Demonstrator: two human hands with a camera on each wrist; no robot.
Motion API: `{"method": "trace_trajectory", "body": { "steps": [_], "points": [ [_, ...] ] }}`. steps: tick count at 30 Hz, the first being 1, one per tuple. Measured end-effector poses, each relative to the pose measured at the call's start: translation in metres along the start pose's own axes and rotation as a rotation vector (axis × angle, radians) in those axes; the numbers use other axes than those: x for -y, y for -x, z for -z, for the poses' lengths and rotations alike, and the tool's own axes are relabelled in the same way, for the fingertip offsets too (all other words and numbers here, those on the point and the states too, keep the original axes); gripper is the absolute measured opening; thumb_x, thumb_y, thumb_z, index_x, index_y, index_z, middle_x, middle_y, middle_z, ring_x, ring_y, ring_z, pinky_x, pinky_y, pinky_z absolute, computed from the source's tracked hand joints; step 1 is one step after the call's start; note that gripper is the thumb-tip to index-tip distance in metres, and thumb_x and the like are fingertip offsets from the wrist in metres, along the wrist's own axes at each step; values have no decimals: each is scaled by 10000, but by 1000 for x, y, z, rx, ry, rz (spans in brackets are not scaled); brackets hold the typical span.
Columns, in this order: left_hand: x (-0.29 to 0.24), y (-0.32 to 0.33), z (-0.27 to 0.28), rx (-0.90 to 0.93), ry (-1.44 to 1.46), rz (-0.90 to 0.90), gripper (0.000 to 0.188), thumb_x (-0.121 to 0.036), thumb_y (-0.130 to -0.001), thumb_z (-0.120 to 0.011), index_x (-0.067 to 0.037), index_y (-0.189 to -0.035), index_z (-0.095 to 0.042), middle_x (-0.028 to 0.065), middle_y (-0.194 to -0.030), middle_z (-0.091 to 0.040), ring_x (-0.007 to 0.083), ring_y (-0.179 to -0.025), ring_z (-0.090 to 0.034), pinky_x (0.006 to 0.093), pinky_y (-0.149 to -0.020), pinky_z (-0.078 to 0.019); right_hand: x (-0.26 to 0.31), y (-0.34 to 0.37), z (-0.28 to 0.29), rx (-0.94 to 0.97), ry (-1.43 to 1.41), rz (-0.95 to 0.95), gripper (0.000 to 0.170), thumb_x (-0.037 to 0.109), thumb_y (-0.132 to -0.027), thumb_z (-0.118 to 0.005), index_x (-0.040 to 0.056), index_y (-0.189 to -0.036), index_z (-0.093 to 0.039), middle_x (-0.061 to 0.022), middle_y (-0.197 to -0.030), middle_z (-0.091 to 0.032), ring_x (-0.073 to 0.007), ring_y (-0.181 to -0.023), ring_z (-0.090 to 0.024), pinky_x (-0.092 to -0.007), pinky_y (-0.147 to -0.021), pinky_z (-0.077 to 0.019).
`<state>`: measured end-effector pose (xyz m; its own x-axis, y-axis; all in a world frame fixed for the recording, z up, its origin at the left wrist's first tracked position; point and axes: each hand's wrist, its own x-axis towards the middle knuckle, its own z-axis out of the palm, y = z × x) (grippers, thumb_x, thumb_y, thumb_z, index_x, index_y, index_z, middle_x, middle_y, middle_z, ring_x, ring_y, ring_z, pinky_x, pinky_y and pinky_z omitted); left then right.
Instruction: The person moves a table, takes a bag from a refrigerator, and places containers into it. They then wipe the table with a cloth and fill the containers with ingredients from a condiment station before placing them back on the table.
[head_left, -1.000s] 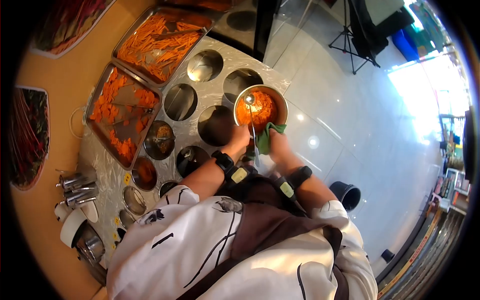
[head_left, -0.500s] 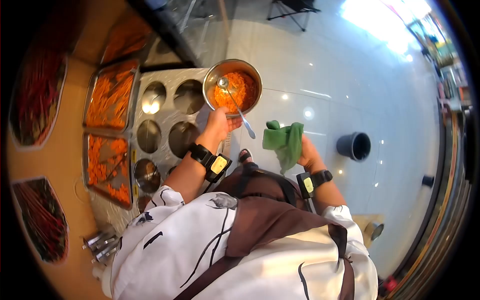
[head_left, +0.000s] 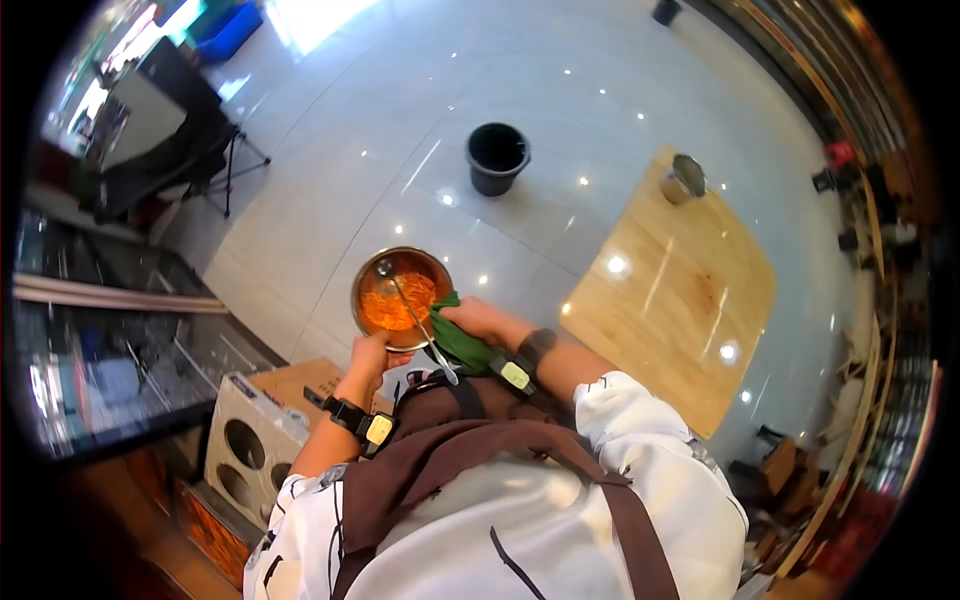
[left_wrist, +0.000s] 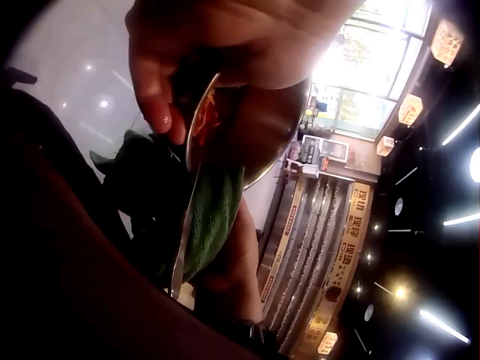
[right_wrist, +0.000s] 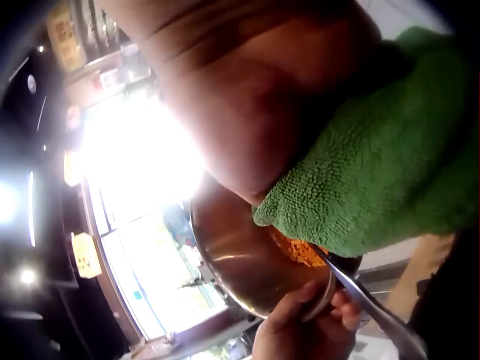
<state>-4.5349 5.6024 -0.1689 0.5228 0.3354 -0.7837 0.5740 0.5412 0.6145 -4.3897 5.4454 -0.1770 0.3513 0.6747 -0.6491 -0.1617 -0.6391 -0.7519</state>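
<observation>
A round metal pot (head_left: 362, 287) with shredded orange food (head_left: 390, 310) inside is held out in front of the body. My left hand (head_left: 370, 357) grips its near left rim; the right wrist view shows the thumb of that hand (right_wrist: 296, 330) over the rim and the fingers underneath. In my right hand (head_left: 478, 316) is a green cloth (head_left: 462, 345), bunched against the pot's right side. A long-handled metal spoon (head_left: 437, 352) leans in the pot, its round head in the food and its handle sticking out over the near rim.
A black bucket (head_left: 497, 180) stands on the shiny tiled floor ahead. To the right is a low wooden surface (head_left: 655, 290) bearing another metal pot (head_left: 685, 180). At left are a counter with round holes (head_left: 220, 425), a dark glass case (head_left: 110, 375) and a folding chair (head_left: 180, 165).
The view has turned right, from the counter and carrot trays to the open floor. My right hand with the cloth came off the pot, then returned to its side; the left hand keeps hold.
</observation>
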Motion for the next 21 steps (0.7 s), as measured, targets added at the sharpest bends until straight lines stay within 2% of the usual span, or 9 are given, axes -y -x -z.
{"method": "trace_trajectory", "body": {
  "steps": [2,4,6,8,10,13,18,20,21],
  "points": [
    [-16,-6,-54,263,-23,48,386,-168,-859,-457,89,-1138,-387,237,-990,-560,307,-753,-626,353,-597,-551,-21,27,40,-202,-407,-162,355,258,-810,-547,-81,-913,-570,-126,-773,-604,-205,-635,-591,-332,-550,-481],
    [-29,-3,-89,399,-106,72,379,-235,-884,-463,14,-1162,-395,189,-1088,-547,281,-879,-615,343,-679,-530,-72,22,65,-279,-558,-138,330,242,-818,-533,-73,-914,-561,-136,-771,-602,-226,-643,-603,-340,-542,-491],
    [-38,-6,-113,453,-117,67,391,-264,-881,-484,0,-1157,-402,186,-1095,-542,274,-901,-604,344,-711,-518,-107,36,98,-299,-874,-182,317,228,-824,-524,-66,-938,-548,-140,-785,-600,-236,-645,-608,-352,-546,-505],
    [-41,-9,-126,490,-110,57,404,-292,-877,-506,-13,-1153,-408,183,-1102,-538,267,-923,-594,346,-742,-505,-191,13,126,-421,-1041,-139,297,217,-841,-502,-56,-952,-538,-139,-798,-596,-250,-654,-612,-377,-560,-514],
    [-42,-13,-124,409,-21,29,407,-289,-860,-542,-20,-1140,-420,181,-1101,-542,259,-923,-588,355,-766,-494,-223,39,164,-508,-1018,-90,283,217,-854,-485,-45,-948,-535,-135,-814,-594,-257,-668,-611,-396,-568,-512],
    [-29,-22,-96,227,54,-16,385,-264,-852,-552,-17,-1122,-433,171,-1086,-551,260,-906,-590,347,-764,-496,-265,47,212,-901,-1189,-163,259,229,-854,-486,-14,-923,-540,-121,-822,-591,-253,-677,-601,-395,-590,-507],
    [6,-17,-27,-97,265,45,337,-234,-867,-519,-22,-1118,-442,155,-1065,-562,251,-890,-593,347,-770,-500,-390,26,291,-1097,-1282,-198,244,253,-849,-467,33,-915,-547,-106,-824,-594,-243,-701,-589,-395,-648,-486],
    [11,3,-12,-181,355,42,324,-224,-879,-492,-20,-1126,-446,147,-1080,-556,244,-902,-591,352,-776,-501,-382,38,313,-1013,-1346,-141,271,266,-846,-461,35,-962,-545,-113,-880,-594,-247,-774,-586,-400,-711,-473],
    [17,8,-2,-200,372,36,330,-226,-882,-485,-16,-1134,-448,145,-1108,-541,243,-930,-583,359,-792,-498,-382,35,323,-1096,-1342,-185,301,283,-848,-452,32,-989,-540,-113,-915,-591,-247,-809,-582,-403,-734,-468]
  ]
}}
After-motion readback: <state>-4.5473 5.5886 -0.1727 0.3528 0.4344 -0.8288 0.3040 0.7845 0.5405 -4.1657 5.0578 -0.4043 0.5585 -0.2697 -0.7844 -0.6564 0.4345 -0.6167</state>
